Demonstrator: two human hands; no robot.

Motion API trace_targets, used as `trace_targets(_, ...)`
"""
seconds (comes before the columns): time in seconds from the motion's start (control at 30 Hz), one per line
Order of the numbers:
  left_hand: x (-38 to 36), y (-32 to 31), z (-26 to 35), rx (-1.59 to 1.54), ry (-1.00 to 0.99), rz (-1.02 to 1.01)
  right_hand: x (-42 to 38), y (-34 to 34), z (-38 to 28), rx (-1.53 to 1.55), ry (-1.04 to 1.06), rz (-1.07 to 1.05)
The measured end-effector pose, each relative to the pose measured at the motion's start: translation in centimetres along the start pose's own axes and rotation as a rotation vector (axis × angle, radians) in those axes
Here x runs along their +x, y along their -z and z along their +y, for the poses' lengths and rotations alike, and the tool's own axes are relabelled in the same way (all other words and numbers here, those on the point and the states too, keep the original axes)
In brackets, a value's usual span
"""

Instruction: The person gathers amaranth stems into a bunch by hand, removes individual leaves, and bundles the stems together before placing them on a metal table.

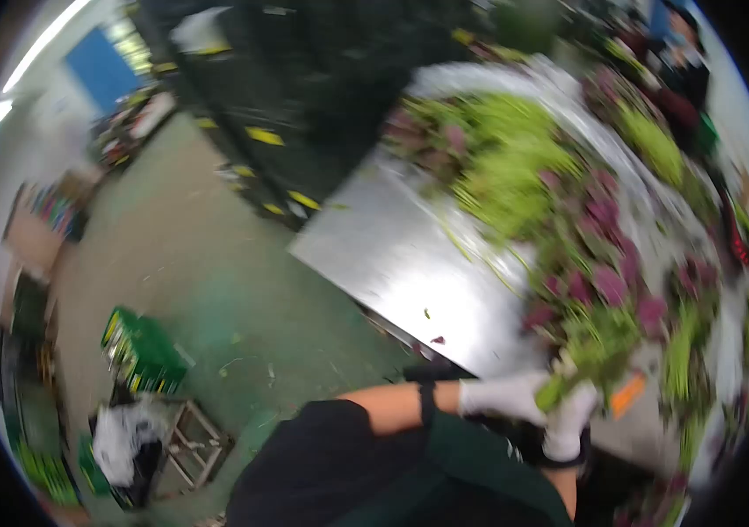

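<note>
White gloves cover both my hands. My left hand (515, 395), with a dark band at the wrist, meets my right hand (571, 416) close to the table's front edge. Between them is a bunch of leafy greens (598, 347), its green leaves spreading up and away; both hands appear closed around its lower end, though blur hides the separate fingers. Just right of my right hand is a flat orange piece (627, 395), whose kind I cannot make out. Purple-and-green leafy vegetables (607, 281) lie directly beyond the hands.
The metal table (392, 255) carries a large heap of light green stems (515, 158) on clear plastic. Dark stacked crates (304, 79) stand behind it. Another person (686, 75) is at the far right. A green crate (146, 351) and a wooden stool (194, 448) are on the floor at left.
</note>
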State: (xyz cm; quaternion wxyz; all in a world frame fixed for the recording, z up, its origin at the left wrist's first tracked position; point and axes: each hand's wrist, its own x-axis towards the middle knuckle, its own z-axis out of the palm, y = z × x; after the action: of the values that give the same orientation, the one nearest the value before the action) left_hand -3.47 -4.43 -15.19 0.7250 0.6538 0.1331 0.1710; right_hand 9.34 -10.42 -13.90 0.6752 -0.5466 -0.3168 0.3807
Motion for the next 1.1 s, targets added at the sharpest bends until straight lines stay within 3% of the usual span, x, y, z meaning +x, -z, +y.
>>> trace_targets(0.03,0.0,-0.5,-0.7,-0.120,-0.014,-0.011,-0.5,0.2,-0.2,0.101,-0.108,-0.017)
trace_targets(0.17,-0.9,-1.2,-1.8,-0.399,0.255,0.008,0.2,0.6,0.7,-0.109,-0.303,-0.135)
trace_targets(0.23,-1.4,-1.8,-3.7,-0.501,0.330,0.004,-0.1,0.4,0.8,-0.060,-0.217,-0.189)
trace_targets(0.3,-1.9,-1.6,-2.1,-0.495,0.362,0.023,-0.2,0.5,-3.3,-0.515,-0.360,-0.194)
trace_targets(0.33,-2.0,-1.4,-2.4,-0.496,0.352,0.000,-0.3,1.7,-2.1,-0.392,-0.200,-0.214)
trace_targets(0.43,-2.3,-0.7,-2.6,-0.513,0.352,-0.017,-0.5,4.9,-3.8,-0.638,-0.029,-0.168)
trace_targets(0.47,-2.4,-0.6,-2.6,-0.533,0.355,-0.014,-0.3,5.5,-4.7,-0.845,-0.019,-0.088)
trace_targets(0.67,-2.5,-1.1,-2.8,-0.454,0.393,0.040,1.0,3.2,-9.3,-0.780,0.233,0.029)
trace_targets(0.8,-2.5,-1.4,-2.4,-0.437,0.397,0.071,3.0,1.4,-8.6,-1.000,0.520,0.015)
trace_targets(0.93,-2.5,-1.5,-2.0,-0.338,0.422,0.058,4.8,0.9,-6.5,-1.193,0.345,-0.020)
trace_targets(1.1,-2.5,-1.4,-1.9,-0.330,0.432,0.069,5.9,2.1,-7.1,-0.860,0.199,-0.022)
